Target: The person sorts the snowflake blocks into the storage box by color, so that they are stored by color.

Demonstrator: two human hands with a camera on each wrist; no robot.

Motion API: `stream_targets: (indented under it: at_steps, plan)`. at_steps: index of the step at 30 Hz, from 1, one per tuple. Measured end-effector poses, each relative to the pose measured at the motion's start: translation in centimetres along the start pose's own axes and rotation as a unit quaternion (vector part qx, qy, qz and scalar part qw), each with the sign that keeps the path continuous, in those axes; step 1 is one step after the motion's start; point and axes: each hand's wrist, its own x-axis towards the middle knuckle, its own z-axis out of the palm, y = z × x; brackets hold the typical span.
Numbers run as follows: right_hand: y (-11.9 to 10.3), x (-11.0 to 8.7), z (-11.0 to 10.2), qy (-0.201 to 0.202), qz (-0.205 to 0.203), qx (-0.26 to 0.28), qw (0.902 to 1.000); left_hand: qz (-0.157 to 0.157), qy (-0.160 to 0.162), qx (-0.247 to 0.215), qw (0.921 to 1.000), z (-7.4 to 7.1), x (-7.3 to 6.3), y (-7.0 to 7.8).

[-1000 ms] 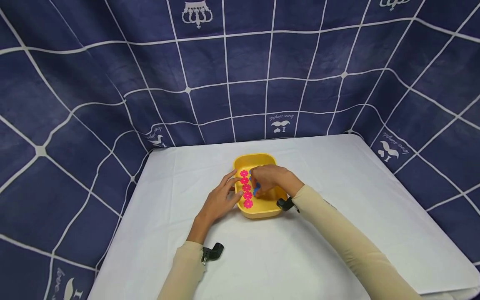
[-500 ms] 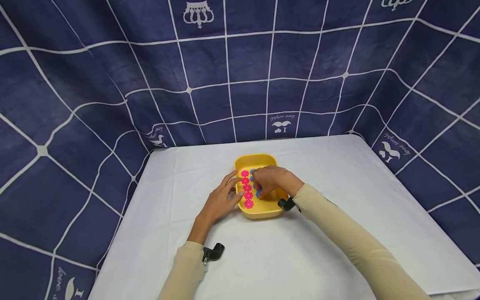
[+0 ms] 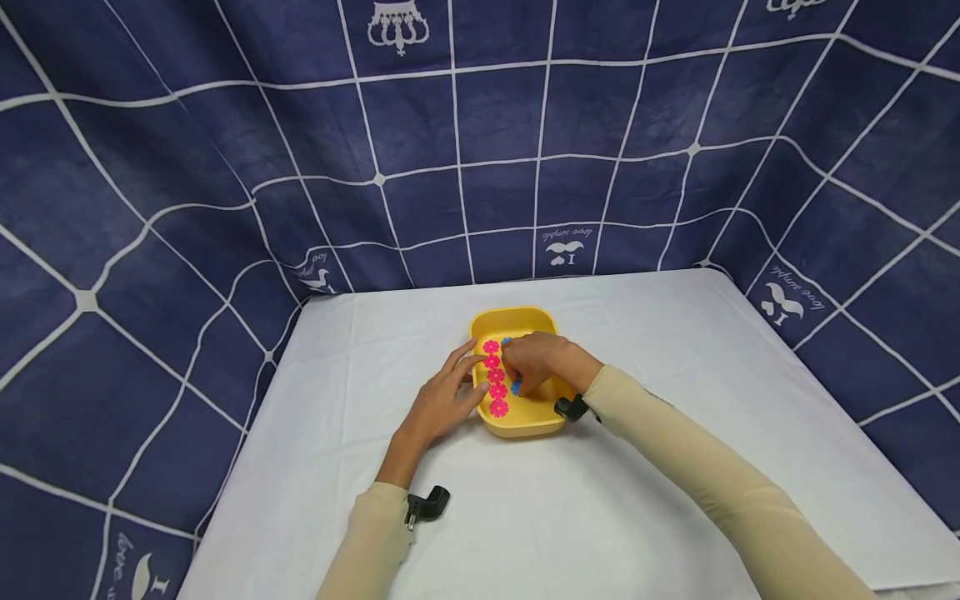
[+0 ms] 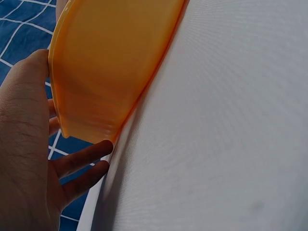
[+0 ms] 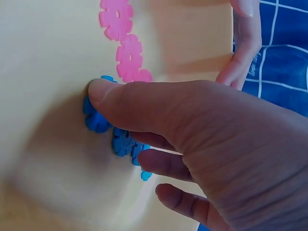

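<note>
A yellow plastic box [image 3: 521,430] stands on the white table. Down its left side runs a row of several pink flower-shaped plastic pieces [image 3: 497,391], edge to edge. Beside them is a second row, of blue flower-shaped pieces [image 5: 122,143], partly covered by my right hand [image 3: 536,362]. In the right wrist view that hand's thumb lies on the nearest blue flower-shaped piece [image 5: 96,118], pinching it low at the box floor; the index fingertip is hidden. My left hand [image 3: 442,402] rests at the box's left rim with fingers spread, some over the rim, others against the outer wall.
White cloth covers the table [image 3: 600,517] around the box. Dark blue curtains [image 3: 495,200] with white grid lines hang behind and at both sides. A small black wrist camera [image 3: 427,505] sits on the left forearm, another [image 3: 572,408] on the right.
My right hand has lowered the blue piece beside the other blue ones, and the fingers have shifted slightly over that row. The left hand stays at the box rim.
</note>
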Motion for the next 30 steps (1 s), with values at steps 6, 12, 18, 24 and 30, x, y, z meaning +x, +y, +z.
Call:
stream_targets:
  at_steps: [6,12,18,24,30]
  plan:
    - [0.2,0.1,-0.1,0.009,0.005,0.012,0.9999,0.0,0.004,0.002,1.0,0.0,-0.1,0.0]
    - [0.3,-0.4,-0.1,0.041,0.017,0.064,0.997,-0.003,-0.003,0.006,1.0,0.0,0.0,0.1]
    - [0.4,-0.9,0.2,0.078,0.031,0.115,0.9898,-0.004,-0.004,0.008,1.0,0.0,0.0,0.2]
    - [0.6,-1.6,0.5,0.116,0.03,0.175,0.9773,-0.004,-0.008,0.007,0.9999,0.2,0.0,0.4]
    - [1.2,-2.3,0.9,0.169,0.036,0.237,0.9561,-0.009,-0.003,0.01,0.9999,0.1,-0.1,0.5]
